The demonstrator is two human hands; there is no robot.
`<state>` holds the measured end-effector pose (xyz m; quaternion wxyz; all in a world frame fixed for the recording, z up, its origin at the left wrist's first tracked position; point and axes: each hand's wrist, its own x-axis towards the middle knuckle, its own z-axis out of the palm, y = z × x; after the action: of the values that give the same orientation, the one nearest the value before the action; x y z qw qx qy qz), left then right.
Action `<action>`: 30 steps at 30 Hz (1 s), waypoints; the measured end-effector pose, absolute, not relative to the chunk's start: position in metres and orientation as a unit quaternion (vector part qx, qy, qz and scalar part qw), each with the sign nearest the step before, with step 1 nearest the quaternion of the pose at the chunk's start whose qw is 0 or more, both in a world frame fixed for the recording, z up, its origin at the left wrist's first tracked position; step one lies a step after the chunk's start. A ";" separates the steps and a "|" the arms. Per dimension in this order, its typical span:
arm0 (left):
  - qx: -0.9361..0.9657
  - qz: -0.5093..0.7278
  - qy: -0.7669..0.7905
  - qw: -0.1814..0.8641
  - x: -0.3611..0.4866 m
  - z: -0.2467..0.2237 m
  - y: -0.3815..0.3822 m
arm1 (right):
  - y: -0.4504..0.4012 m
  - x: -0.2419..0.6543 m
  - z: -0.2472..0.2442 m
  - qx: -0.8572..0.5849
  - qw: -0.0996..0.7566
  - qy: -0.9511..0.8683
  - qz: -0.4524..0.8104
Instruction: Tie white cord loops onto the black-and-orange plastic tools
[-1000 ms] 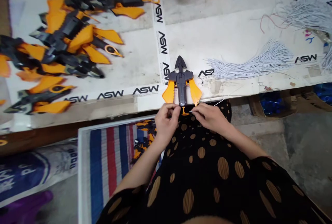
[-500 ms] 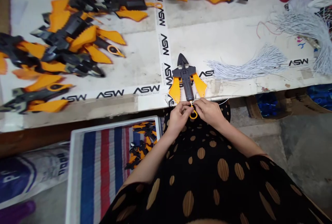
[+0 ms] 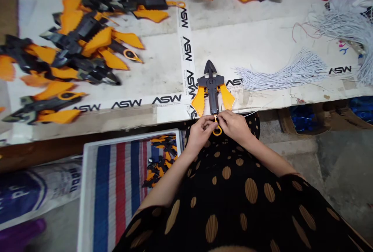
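Note:
A black-and-orange winged plastic toy lies at the table's near edge, its pointed tip facing away from me. From its tail end a small orange pull ring hangs over the edge between my hands. My left hand is closed in a pinch around the stem of the ring. Opposite it, my right hand is pinched at the toy's tail end, on a thin white cord whose free end trails out to the right. The fingertips hide the exact spot where cord and ring meet.
Many similar toys are heaped at left and along the back. A bundle of white cords lies at right, with a larger tangle beyond. Below left stands a striped-lined tray with several toys. Cardboard boxes sit under the table.
The view has shifted slightly, so the table's things appear a little further right. Both hands stay pinched at the toy's tail; less of the white cord shows at right.

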<state>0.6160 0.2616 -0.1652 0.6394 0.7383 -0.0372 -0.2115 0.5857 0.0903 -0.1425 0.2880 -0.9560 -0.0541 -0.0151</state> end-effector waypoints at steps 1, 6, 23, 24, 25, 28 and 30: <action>0.738 -0.213 -0.036 0.639 0.616 -0.165 0.262 | 0.091 0.586 -0.142 -0.956 0.287 -0.051 -0.013; 0.736 -0.221 -0.038 0.639 0.618 -0.163 0.266 | 0.096 0.585 -0.141 -0.958 0.279 -0.062 -0.018; 0.755 -0.208 -0.060 0.619 0.619 -0.163 0.266 | 0.096 0.585 -0.142 -0.958 0.281 -0.059 -0.031; 0.758 -0.206 -0.061 0.617 0.619 -0.163 0.266 | 0.097 0.585 -0.142 -0.958 0.280 -0.058 -0.031; 0.759 -0.205 -0.062 0.615 0.619 -0.162 0.267 | 0.097 0.585 -0.143 -0.957 0.282 -0.058 -0.032; 0.752 -0.215 -0.053 0.621 0.618 -0.160 0.266 | 0.094 0.583 -0.144 -0.946 0.312 -0.073 -0.036; 0.742 -0.229 -0.047 0.628 0.618 -0.158 0.266 | 0.092 0.581 -0.144 -0.938 0.334 -0.084 -0.045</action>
<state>0.6185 0.2657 -0.1584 0.6279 0.7425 -0.0468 -0.2286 0.5809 0.0916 -0.1439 0.3341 -0.9377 -0.0844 -0.0448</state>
